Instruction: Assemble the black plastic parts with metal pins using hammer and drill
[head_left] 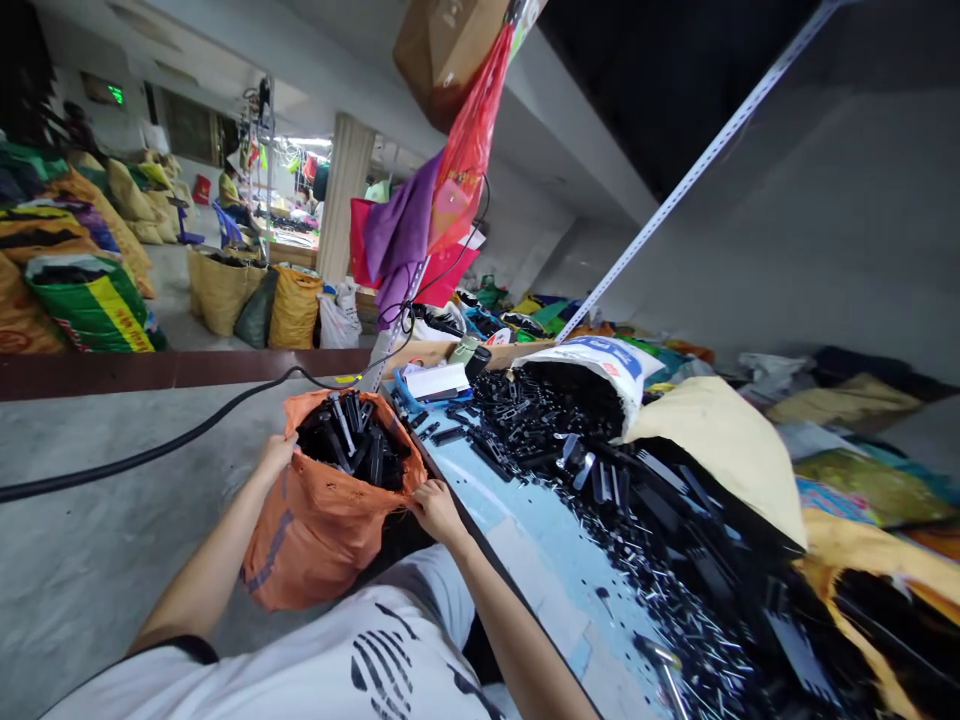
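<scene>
The room is a workshop with a grey concrete floor (pixel 187 400) and filled bags far left, among them a yellow bag (pixel 294 308) and a green bag (pixel 90 300). On the right runs a light blue table (pixel 480 480), heaped with small black parts (pixel 525 405).

Near the middle, just left of the table, is an orange sack (pixel 315 530), its mouth open and long black pieces (pixel 345 435) inside. The left hand (pixel 276 455) grips the rim on the left, the right hand (pixel 439 510) pinches it on the right; what bears the sack's base is unclear. The step in hand seems to be holding or handling the filled sack; moving it would call for a firm grip on both sides, kept level.

A black cable (pixel 187 432) crosses just beyond the rim, and the table edge hems in the right side. A white sack (pixel 600 360) lies open on the table's far side.
</scene>
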